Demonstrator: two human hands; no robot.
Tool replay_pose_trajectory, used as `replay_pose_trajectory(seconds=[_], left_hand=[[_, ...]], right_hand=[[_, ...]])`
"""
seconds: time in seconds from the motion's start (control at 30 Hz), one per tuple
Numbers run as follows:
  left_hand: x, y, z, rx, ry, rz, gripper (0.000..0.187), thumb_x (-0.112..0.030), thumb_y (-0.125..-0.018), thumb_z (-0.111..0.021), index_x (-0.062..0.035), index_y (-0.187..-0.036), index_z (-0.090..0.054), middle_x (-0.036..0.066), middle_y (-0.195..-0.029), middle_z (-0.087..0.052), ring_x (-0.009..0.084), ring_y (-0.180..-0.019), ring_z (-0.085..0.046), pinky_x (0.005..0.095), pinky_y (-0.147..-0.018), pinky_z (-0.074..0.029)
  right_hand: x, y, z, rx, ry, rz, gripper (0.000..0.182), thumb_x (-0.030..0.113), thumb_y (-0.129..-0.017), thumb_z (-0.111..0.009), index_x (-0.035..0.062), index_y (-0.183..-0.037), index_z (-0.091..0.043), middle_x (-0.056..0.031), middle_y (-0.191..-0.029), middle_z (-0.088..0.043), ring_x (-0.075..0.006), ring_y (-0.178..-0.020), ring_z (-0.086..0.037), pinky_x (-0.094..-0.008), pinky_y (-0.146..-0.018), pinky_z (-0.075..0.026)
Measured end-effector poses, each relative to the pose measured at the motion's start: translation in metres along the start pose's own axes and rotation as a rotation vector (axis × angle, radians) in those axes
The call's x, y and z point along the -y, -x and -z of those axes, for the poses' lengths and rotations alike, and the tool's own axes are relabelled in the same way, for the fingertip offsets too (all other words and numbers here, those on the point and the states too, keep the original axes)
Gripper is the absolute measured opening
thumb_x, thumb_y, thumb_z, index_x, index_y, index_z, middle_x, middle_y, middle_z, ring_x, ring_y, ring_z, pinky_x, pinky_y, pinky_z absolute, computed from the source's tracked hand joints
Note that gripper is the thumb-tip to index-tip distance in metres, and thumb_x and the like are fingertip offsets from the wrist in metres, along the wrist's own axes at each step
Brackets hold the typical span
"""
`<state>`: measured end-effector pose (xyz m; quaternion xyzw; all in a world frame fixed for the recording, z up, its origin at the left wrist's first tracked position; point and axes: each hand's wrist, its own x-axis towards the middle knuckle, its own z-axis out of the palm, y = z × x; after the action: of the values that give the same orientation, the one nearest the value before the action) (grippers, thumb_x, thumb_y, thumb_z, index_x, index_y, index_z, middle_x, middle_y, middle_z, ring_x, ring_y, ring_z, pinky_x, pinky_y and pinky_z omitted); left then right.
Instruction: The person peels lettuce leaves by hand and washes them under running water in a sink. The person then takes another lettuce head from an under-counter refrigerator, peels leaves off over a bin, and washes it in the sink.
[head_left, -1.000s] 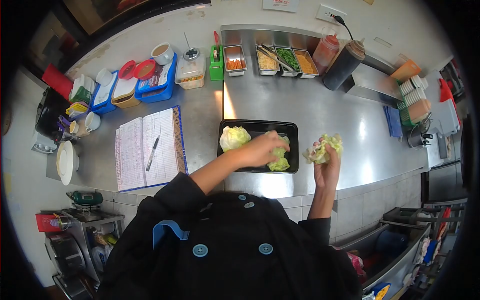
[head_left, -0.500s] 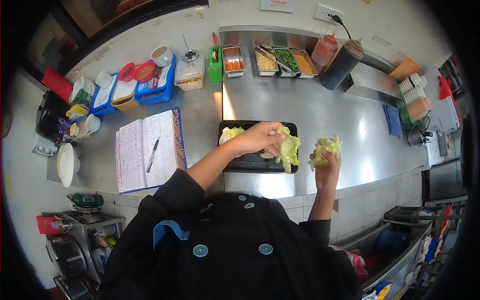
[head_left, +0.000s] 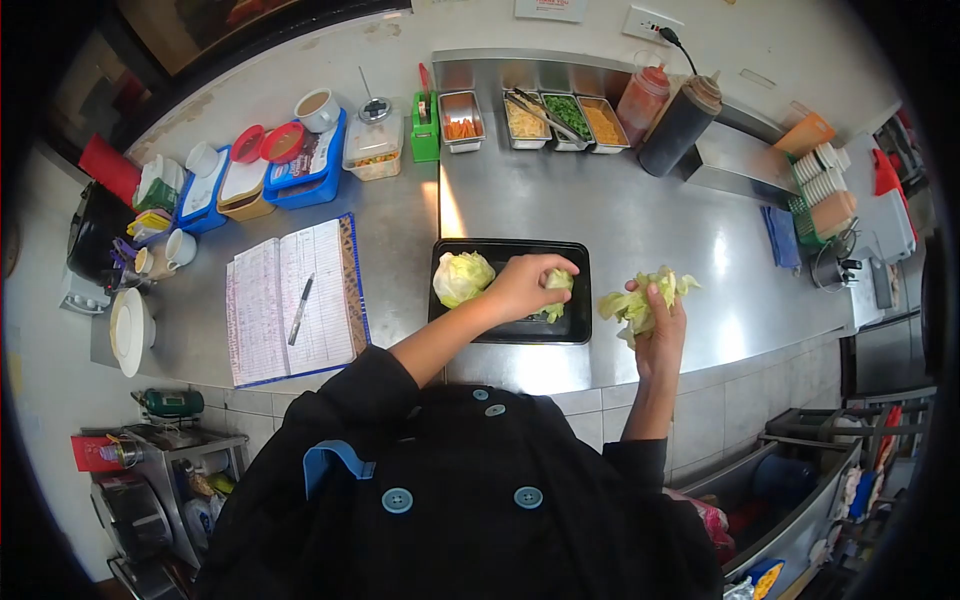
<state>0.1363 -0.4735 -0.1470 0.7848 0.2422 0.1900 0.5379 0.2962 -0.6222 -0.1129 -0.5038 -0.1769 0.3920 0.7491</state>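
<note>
A black tray (head_left: 515, 243) lies on the steel counter in front of me. At its left end rests a pale green head of lettuce (head_left: 462, 278). Over the tray's right half, my left hand (head_left: 527, 288) is closed around a small lettuce piece (head_left: 559, 281), and part of that piece is hidden by my fingers. To the right of the tray, above the counter, my right hand (head_left: 662, 330) grips a bunch of loose lettuce leaves (head_left: 640, 303), its thumb pressed over them.
An open notebook (head_left: 292, 295) with a pen (head_left: 301, 310) lies left of the tray. Along the back stand metal food pans (head_left: 527, 118), tongs, a red sauce bottle (head_left: 642, 102) and a dark sauce bottle (head_left: 682, 125). Blue tubs (head_left: 318, 175) stand back left; a blue cloth (head_left: 780, 237) lies right.
The large leaf in my left hand is now among the leaves in my right hand. My left hand has lowered slightly over the tray onto a smaller piece, uncovering the lettuce head.
</note>
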Motion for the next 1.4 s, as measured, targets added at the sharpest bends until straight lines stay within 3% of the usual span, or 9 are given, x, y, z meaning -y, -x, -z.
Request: replay_pose_trajectory(seconds=[0.23, 0.37, 0.5, 0.6, 0.83, 1.07, 1.13, 1.2, 1.4], left_hand=[[-0.019, 0.002, -0.005, 0.017, -0.08, -0.3, 0.035, -0.027, -0.076, -0.075, -0.0077, -0.102, -0.064, 0.005, -0.081, -0.059, 0.012, -0.072, -0.054, 0.024, -0.061, -0.044], [-0.005, -0.007, 0.008, -0.036, 0.042, -0.153, 0.023, -0.027, -0.087, -0.061, -0.0042, -0.094, -0.062, 0.009, -0.074, -0.058, 0.017, -0.065, -0.055, 0.0288, -0.059, -0.043], [-0.006, -0.003, 0.024, 0.175, 0.29, 0.12, 0.022, -0.022, -0.092, -0.055, -0.0018, -0.098, -0.06, 0.001, -0.073, -0.055, 0.0047, -0.062, -0.051, 0.022, -0.056, -0.043], [-0.006, -0.003, 0.028, 0.089, 0.371, 0.092, 0.022, -0.018, -0.091, -0.055, 0.0002, -0.103, -0.058, -0.001, -0.074, -0.056, 0.006, -0.061, -0.052, 0.0208, -0.058, -0.046], [-0.008, -0.004, 0.029, 0.105, 0.354, 0.224, 0.018, -0.014, -0.089, -0.058, 0.0017, -0.096, -0.06, 0.001, -0.073, -0.057, 0.0066, -0.06, -0.056, 0.0213, -0.054, -0.047], [-0.014, -0.008, 0.029, 0.022, 0.317, 0.211, 0.015, -0.013, -0.086, -0.059, 0.0, -0.093, -0.062, 0.004, -0.07, -0.06, 0.0096, -0.059, -0.058, 0.0232, -0.054, -0.048], [-0.012, -0.013, 0.03, -0.002, 0.274, 0.221, 0.016, -0.014, -0.085, -0.06, -0.0007, -0.093, -0.062, 0.005, -0.07, -0.062, 0.0133, -0.061, -0.06, 0.0262, -0.057, -0.05], [-0.001, -0.018, 0.028, -0.175, -0.292, -0.165, 0.022, -0.018, -0.082, -0.061, -0.0019, -0.098, -0.062, 0.011, -0.077, -0.063, 0.0264, -0.07, -0.064, 0.0362, -0.065, -0.052], [0.025, 0.007, -0.002, -0.025, -0.708, -0.223, 0.038, -0.022, -0.074, -0.067, -0.0022, -0.105, -0.058, 0.018, -0.093, -0.058, 0.037, -0.081, -0.062, 0.0406, -0.074, -0.052]], right_hand=[[-0.008, 0.004, -0.019, -0.005, -0.059, -0.079, 0.036, 0.013, -0.087, -0.063, 0.0018, -0.117, -0.046, -0.0137, -0.096, -0.061, -0.0191, -0.086, -0.061, -0.0288, -0.068, -0.051], [-0.004, -0.005, -0.001, -0.015, -0.008, 0.012, 0.038, 0.01, -0.085, -0.064, 0.001, -0.117, -0.046, -0.0134, -0.095, -0.061, -0.017, -0.081, -0.059, -0.0278, -0.065, -0.049], [-0.007, -0.024, 0.04, -0.152, 0.104, 0.108, 0.036, 0.006, -0.083, -0.063, -0.0004, -0.115, -0.049, -0.0118, -0.093, -0.061, -0.017, -0.078, -0.058, -0.0291, -0.066, -0.048], [-0.012, -0.04, 0.076, -0.38, 0.913, 0.301, 0.031, 0.012, -0.08, -0.066, -0.0039, -0.105, -0.056, -0.0165, -0.096, -0.061, -0.0251, -0.086, -0.06, -0.0341, -0.074, -0.048], [-0.07, -0.059, 0.09, -0.222, 1.514, 0.463, 0.038, 0.022, -0.075, -0.071, -0.0026, -0.101, -0.059, -0.0231, -0.097, -0.061, -0.0399, -0.085, -0.058, -0.0407, -0.075, -0.047], [-0.044, -0.043, 0.061, -0.234, 0.748, 0.15, 0.018, 0.0, -0.079, -0.058, -0.0034, -0.097, -0.059, -0.01, -0.083, -0.063, -0.0158, -0.071, -0.061, -0.0293, -0.064, -0.049], [-0.038, -0.037, 0.051, -0.202, 0.652, 0.174, 0.02, -0.002, -0.08, -0.056, -0.0034, -0.1, -0.058, -0.01, -0.084, -0.063, -0.0154, -0.071, -0.061, -0.0286, -0.064, -0.049], [-0.032, -0.032, 0.04, -0.172, 0.556, 0.202, 0.022, -0.004, -0.08, -0.053, -0.0034, -0.102, -0.057, -0.01, -0.086, -0.063, -0.015, -0.07, -0.06, -0.0279, -0.065, -0.049], [-0.029, -0.028, 0.028, -0.152, 0.508, 0.203, 0.027, -0.006, -0.081, -0.051, -0.0022, -0.107, -0.056, -0.01, -0.089, -0.063, -0.0144, -0.068, -0.06, -0.0263, -0.06, -0.05]])
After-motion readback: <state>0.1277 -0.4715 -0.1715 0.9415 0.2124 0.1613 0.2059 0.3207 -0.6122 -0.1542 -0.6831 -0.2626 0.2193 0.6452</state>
